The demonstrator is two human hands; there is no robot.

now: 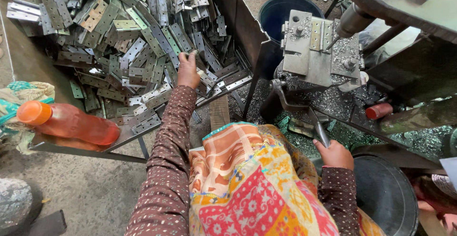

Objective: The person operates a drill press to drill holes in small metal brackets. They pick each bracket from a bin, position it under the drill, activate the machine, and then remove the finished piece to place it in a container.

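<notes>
My left hand (188, 70) reaches forward into a big heap of flat metal hinges (124, 41) and rests on the hinges at the heap's near right side; its fingers curl down among them, and whether one is gripped is hidden. My right hand (335, 154) is closed around the lower end of a grey metal lever (318, 129) that runs up to a drilling jig (320, 48). The jig is a steel block dusted with metal shavings, with a hinge lying on its top. Both arms wear brown dotted sleeves, and a bright patterned cloth covers my lap.
An orange plastic bottle (66, 123) lies on the metal tray's near left edge (85, 149). A dark blue bucket (284, 8) stands behind the jig, a black round bin (388, 193) at lower right. Metal shavings (419, 138) cover the machine bed. A red handle (378, 111) sticks out on the right.
</notes>
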